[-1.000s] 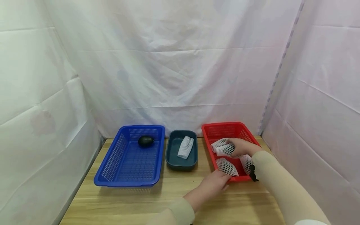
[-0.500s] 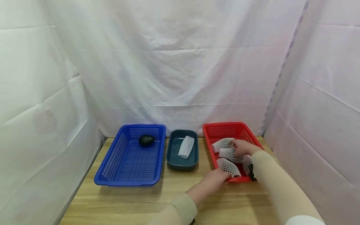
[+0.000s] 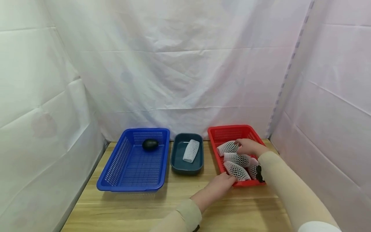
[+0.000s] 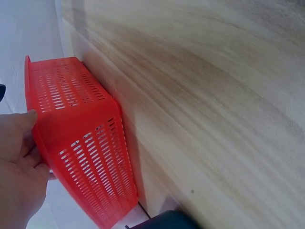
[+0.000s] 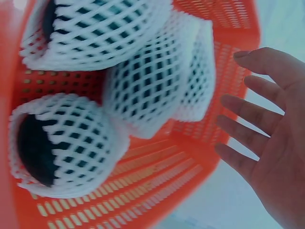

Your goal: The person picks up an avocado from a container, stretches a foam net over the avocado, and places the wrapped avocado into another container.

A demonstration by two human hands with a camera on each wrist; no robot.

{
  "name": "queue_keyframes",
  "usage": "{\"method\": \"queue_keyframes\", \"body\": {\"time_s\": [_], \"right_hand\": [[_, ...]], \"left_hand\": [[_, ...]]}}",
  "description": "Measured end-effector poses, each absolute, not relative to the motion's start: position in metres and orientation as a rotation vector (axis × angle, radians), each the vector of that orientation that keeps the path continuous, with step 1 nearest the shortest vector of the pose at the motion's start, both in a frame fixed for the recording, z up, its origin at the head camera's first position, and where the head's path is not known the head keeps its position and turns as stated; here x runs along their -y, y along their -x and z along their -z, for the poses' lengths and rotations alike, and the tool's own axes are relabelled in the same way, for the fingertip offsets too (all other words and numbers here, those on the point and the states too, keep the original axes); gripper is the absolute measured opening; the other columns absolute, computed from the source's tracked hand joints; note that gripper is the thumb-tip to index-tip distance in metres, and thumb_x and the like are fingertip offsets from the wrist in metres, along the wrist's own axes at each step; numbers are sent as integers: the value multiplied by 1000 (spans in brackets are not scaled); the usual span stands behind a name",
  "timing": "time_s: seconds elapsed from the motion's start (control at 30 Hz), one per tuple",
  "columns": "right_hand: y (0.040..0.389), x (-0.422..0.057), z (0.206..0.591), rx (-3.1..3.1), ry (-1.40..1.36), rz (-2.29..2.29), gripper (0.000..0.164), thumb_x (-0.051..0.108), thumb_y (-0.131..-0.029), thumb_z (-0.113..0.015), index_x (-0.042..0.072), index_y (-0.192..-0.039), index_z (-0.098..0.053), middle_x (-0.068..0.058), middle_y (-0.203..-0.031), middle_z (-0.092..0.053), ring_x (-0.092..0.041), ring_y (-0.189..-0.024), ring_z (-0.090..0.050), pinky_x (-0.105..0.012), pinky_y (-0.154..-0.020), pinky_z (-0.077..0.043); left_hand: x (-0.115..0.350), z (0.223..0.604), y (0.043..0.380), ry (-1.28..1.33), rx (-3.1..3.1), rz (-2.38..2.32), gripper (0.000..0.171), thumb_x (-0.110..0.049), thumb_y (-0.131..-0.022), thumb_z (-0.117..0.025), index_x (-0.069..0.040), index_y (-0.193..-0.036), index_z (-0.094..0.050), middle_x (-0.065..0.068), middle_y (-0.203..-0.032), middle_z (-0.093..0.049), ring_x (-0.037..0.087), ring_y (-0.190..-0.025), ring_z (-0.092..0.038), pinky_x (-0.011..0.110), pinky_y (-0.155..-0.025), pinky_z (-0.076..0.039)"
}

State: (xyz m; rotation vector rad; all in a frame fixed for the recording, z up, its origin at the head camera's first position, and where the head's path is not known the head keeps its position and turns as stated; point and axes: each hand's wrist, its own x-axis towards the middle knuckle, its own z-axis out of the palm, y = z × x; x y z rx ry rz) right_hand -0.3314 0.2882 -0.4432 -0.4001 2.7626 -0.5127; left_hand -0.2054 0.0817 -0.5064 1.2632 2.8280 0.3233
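Note:
My left hand (image 3: 218,188) grips the near left corner of the red basket (image 3: 244,183); in the left wrist view its thumb lies on the rim. Inside that basket lie several dark oval fruits, like avocados, in white foam net sleeves. One netted fruit (image 3: 237,159) lies across the middle, another (image 3: 237,170) near the front, another (image 3: 228,148) behind. Above them is my right hand (image 3: 249,147). In the right wrist view the right hand (image 5: 281,119) has its fingers spread and holds nothing; a dark fruit end (image 5: 35,150) shows from one sleeve.
Left of the red basket stands a dark teal tray (image 3: 186,170) with a flat white foam net sleeve (image 3: 191,150). Further left, a blue basket (image 3: 136,187) holds one bare dark avocado-like fruit (image 3: 150,144). White cloth walls (image 3: 185,80) enclose the wooden table (image 3: 130,209).
My right hand has let go of a netted fruit, which now lies across the middle of the red basket, and has lifted a little. The left hand stays at the rim.

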Motion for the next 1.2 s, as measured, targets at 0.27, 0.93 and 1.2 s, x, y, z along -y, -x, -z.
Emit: {"method": "queue_keyframes", "body": {"time_s": [0.27, 0.93, 1.2], "right_hand": [[328, -263, 426, -2775, 502, 471, 54, 19, -83, -75, 7, -132, -57, -16, -128, -59, -35, -117, -53, -55, -97, -44], [289, -170, 420, -2804, 946, 200, 54, 34, -85, -72, 12, -132, -60, -7, -133, -57, -26, -123, -50, -45, -101, -43], [269, -129, 427, -2796, 1244, 113, 51, 43, -87, -68, 17, -130, -61, -2, -128, -59, -20, -115, -54, -39, -99, -45]], "left_hand": [[-62, 495, 202, -1348, -2815, -183, 40, -24, -94, -65, -26, -134, -59, -10, -131, -58, 10, -128, -46, 32, -106, -38], [54, 458, 204, -1132, -3081, -145, 31, -36, -90, -70, -17, -115, -69, -1, -106, -67, 16, -93, -64, 32, -75, -54], [103, 436, 203, -931, -3106, -239, 31, -31, -92, -68, -13, -117, -68, 3, -109, -68, 21, -97, -64, 37, -77, -54]]}}
